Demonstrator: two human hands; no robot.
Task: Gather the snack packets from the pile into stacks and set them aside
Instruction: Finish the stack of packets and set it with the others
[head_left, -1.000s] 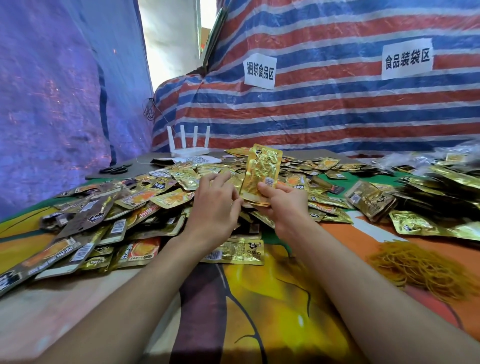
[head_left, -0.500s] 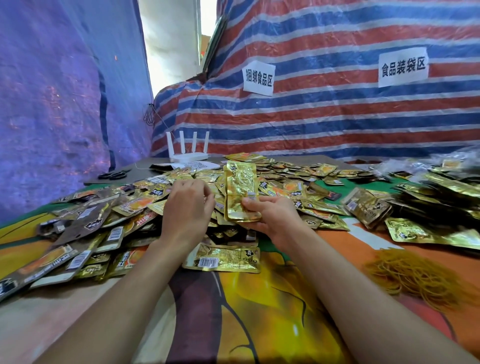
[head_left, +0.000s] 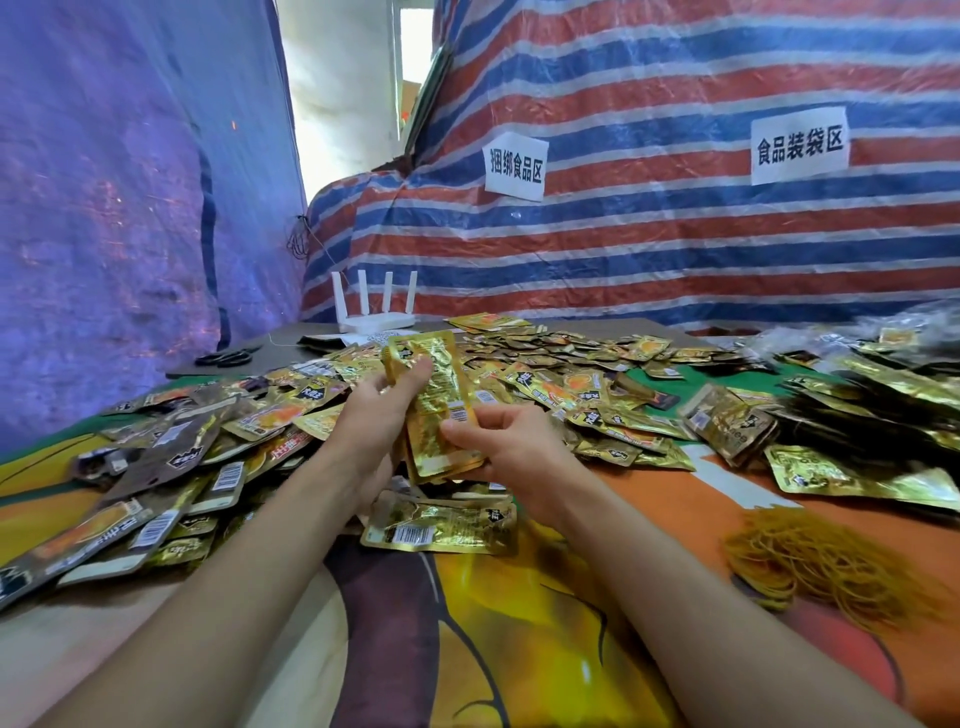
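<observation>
Most packets lie loose in the pile (head_left: 545, 374), so the bulk of the job remains; gathered stacks (head_left: 878, 400) sit at the right. One small stack (head_left: 441, 415) stands upright, gripped by left hand (head_left: 374, 421) and right hand (head_left: 504, 447).

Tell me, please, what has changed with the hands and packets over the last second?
The left hand reached left into the pile, then came back and now grips the top of the stack with its thumb across the front. The right hand kept holding the stack's lower end. The rubber bands and router stayed put.
</observation>
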